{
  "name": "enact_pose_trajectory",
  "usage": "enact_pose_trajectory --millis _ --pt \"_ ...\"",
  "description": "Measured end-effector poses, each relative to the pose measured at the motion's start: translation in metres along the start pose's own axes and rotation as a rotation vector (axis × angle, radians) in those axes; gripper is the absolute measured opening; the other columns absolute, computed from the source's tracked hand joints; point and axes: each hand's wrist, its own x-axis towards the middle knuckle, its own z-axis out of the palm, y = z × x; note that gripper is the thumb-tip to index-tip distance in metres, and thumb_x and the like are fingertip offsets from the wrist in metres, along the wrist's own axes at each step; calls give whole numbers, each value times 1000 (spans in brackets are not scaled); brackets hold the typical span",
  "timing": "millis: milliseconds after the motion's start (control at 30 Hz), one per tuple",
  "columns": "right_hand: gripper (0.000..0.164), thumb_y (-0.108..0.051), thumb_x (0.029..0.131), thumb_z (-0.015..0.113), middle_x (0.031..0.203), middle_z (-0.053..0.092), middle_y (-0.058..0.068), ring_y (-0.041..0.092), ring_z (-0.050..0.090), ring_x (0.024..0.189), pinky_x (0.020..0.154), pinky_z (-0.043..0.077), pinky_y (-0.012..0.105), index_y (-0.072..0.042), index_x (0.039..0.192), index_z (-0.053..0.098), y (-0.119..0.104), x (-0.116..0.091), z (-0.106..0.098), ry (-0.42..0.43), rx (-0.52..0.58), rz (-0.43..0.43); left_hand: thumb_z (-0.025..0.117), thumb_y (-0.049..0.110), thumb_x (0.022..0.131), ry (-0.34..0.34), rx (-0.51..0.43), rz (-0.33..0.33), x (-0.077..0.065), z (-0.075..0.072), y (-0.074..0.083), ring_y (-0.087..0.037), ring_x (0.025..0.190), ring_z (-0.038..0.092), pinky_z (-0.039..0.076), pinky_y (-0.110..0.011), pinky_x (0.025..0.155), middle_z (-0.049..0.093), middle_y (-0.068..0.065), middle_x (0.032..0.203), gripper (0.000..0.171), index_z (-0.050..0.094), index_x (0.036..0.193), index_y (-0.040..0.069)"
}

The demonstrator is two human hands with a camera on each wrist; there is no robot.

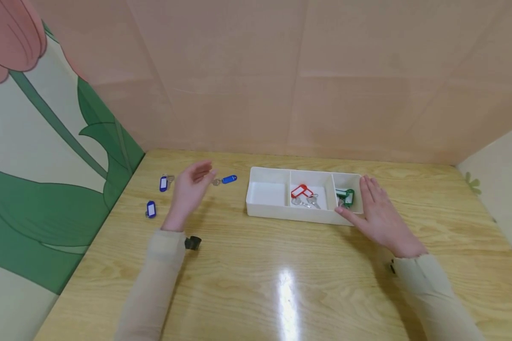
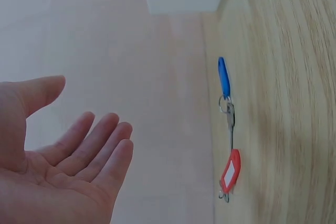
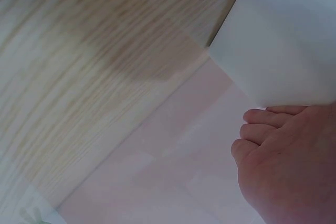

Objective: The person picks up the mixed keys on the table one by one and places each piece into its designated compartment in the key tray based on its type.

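My left hand (image 1: 189,193) is raised over the table, its palm up and fingers relaxed, holding nothing. Just to its right lies a blue key tag (image 1: 229,179) with a key (image 1: 216,182). The left wrist view also shows a red key tag (image 2: 231,171) beside that key; the head view hides it behind the hand. My right hand (image 1: 379,215) rests against the right end of a white three-compartment tray (image 1: 281,214), fingers extended along the end wall and thumb at the front rim. Red key tags (image 1: 302,191) lie in the middle compartment, green ones (image 1: 347,197) in the right; the left compartment is bare.
Two more blue tags, an upper one (image 1: 163,183) and a lower one (image 1: 151,209), lie left of my left hand. A pinkish wall (image 1: 247,94) rises behind the wooden table (image 1: 239,274). A flower-patterned panel (image 1: 47,189) borders the left side.
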Motion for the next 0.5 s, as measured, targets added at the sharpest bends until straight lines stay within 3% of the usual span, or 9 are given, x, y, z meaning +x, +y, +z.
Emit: enact_pose_trajectory --millis 233,500 --pt "106 -60 98 57 166 -2 26 41 -4 152 122 -2 50 7 159 0 1 -1 0 -2 1 10 69 27 100 31 -14 -58 3 -3 -9 -27 120 59 50 -35 102 62 -17 131 47 58 138 2" --pt "108 -61 98 56 166 -8 23 36 -12 152 121 -8 48 3 159 -5 1 0 2 -27 16 31 68 29 101 70 45 -93 7 -7 -19 -28 119 59 49 -39 102 62 -17 131 47 58 139 3"
